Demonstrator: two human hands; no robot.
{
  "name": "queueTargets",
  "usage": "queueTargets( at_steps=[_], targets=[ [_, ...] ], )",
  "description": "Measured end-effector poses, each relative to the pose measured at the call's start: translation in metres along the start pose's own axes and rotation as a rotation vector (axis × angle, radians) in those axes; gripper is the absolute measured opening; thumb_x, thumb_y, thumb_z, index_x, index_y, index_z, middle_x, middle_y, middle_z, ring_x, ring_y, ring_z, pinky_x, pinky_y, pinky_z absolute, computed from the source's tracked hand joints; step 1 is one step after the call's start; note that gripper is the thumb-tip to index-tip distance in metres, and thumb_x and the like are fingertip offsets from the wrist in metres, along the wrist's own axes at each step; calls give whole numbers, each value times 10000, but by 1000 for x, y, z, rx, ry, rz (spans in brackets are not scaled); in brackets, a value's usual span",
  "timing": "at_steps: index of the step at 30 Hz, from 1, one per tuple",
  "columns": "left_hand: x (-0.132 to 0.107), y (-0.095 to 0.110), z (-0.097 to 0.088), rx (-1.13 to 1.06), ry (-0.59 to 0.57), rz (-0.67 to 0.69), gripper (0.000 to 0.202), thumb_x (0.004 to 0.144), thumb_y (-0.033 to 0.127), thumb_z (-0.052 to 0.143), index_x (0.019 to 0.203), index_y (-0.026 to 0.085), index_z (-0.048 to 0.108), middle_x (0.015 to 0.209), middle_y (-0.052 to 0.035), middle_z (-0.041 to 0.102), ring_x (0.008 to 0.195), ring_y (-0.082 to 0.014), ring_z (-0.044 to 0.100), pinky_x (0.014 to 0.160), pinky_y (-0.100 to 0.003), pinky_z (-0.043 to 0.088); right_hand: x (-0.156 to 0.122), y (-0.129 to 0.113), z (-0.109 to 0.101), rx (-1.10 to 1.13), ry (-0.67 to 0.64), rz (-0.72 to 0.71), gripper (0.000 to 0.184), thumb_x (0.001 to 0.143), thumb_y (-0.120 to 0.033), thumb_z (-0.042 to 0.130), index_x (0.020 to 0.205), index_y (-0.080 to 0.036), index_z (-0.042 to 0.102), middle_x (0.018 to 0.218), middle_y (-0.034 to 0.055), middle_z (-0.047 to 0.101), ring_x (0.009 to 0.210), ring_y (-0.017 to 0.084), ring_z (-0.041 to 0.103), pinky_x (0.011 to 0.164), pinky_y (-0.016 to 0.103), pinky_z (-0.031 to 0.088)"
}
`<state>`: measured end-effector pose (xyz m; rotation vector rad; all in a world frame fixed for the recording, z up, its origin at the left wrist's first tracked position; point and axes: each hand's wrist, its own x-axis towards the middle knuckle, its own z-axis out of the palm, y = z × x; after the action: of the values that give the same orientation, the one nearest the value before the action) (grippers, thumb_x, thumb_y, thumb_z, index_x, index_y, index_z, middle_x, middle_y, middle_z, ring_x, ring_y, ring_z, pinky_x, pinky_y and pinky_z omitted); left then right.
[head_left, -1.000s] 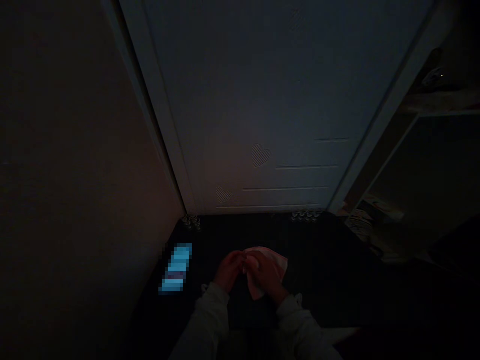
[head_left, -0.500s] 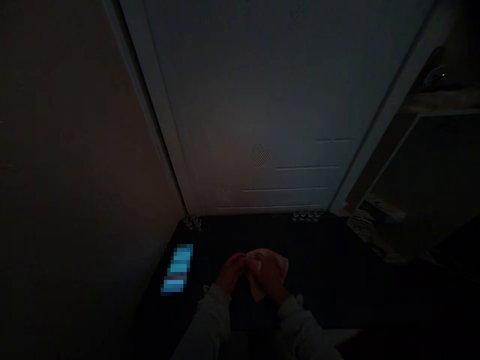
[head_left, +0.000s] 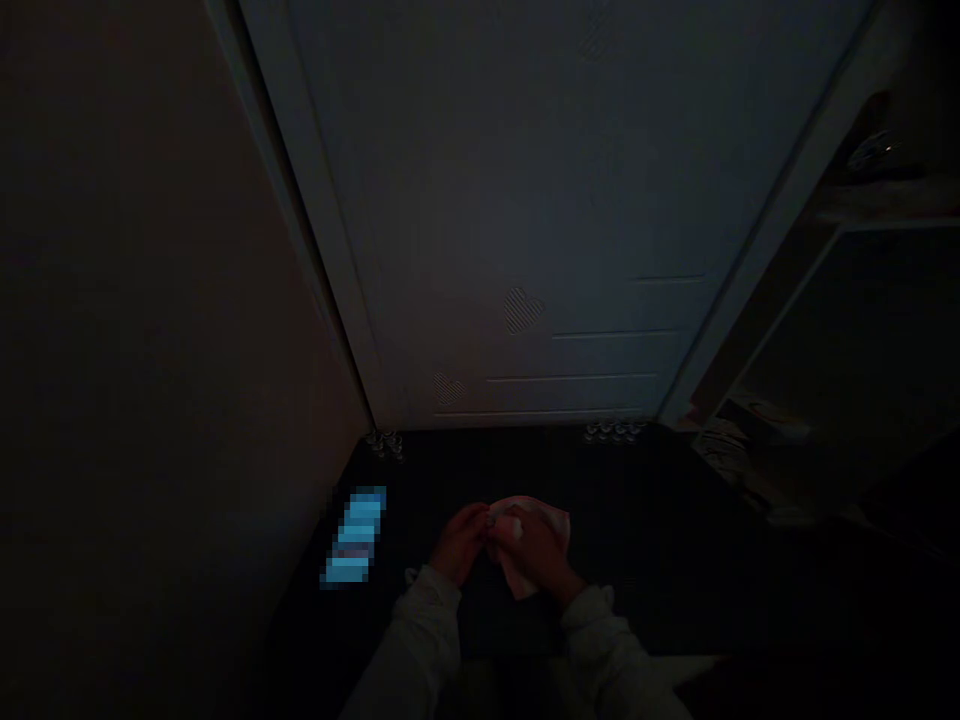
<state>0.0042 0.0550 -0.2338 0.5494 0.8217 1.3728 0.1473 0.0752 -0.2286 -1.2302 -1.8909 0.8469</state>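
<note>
In dim light, my right hand [head_left: 536, 548] is closed on a pale pinkish cloth [head_left: 553, 520], which spreads out behind its fingers and hangs down below them. My left hand [head_left: 459, 545] meets it at the cloth's left edge, fingers bent in a pinch. A faint glint shows between the fingertips of both hands, from a small shiny thing [head_left: 492, 520] too dark to name. Both hands are over a dark tabletop [head_left: 480, 465], near its front.
Small shiny pieces stand in a left cluster [head_left: 385, 444] and a right row [head_left: 615, 431] along the table's back edge. A lit, pixelated screen [head_left: 354, 537] lies at left. A pale panel with hearts [head_left: 523, 310] rises behind; a wall [head_left: 187, 350] bounds the left. Shelving [head_left: 832, 235] is at right.
The cloth's right edge has drawn in slightly to the left. My fingers have shifted a little, and a glint now shows between them.
</note>
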Motion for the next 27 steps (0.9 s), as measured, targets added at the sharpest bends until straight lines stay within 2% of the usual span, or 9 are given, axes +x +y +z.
queueTargets(
  at_steps=[5,9,16,21,27],
  targets=[
    [1,-1,-2,12,-4,-6,366,522,300,827,803,125,670,747,-32,660,687,-126,584,652,-245,430,-1,-4,-1,-35,22,-2,243,755,-365,541,832,-170,664,833,75,686,810,240,616,722,323,446],
    [2,-2,-3,12,1,-10,367,528,306,823,811,131,669,761,-27,654,693,-121,579,661,-243,427,-2,-6,-1,-43,25,-17,259,788,-367,491,775,-178,668,778,63,683,776,224,618,707,305,438],
    [4,-4,-5,8,2,-6,356,534,293,819,820,145,667,769,-20,645,681,-110,569,663,-239,420,-6,-3,1,-43,61,-7,326,846,-391,408,855,-161,638,840,82,672,826,224,600,740,316,421],
    [4,-3,-4,17,-11,-10,360,542,286,814,836,140,666,764,-25,645,680,-114,568,652,-240,414,-5,-3,2,-21,77,8,310,807,-414,474,893,-161,631,877,85,668,840,223,600,743,308,429],
    [4,-3,-4,17,-23,-12,324,554,272,804,814,143,661,756,-23,640,699,-126,574,672,-252,411,-3,-4,0,13,42,5,262,788,-379,502,861,-170,642,831,66,680,786,211,616,718,300,450]
  ],
)
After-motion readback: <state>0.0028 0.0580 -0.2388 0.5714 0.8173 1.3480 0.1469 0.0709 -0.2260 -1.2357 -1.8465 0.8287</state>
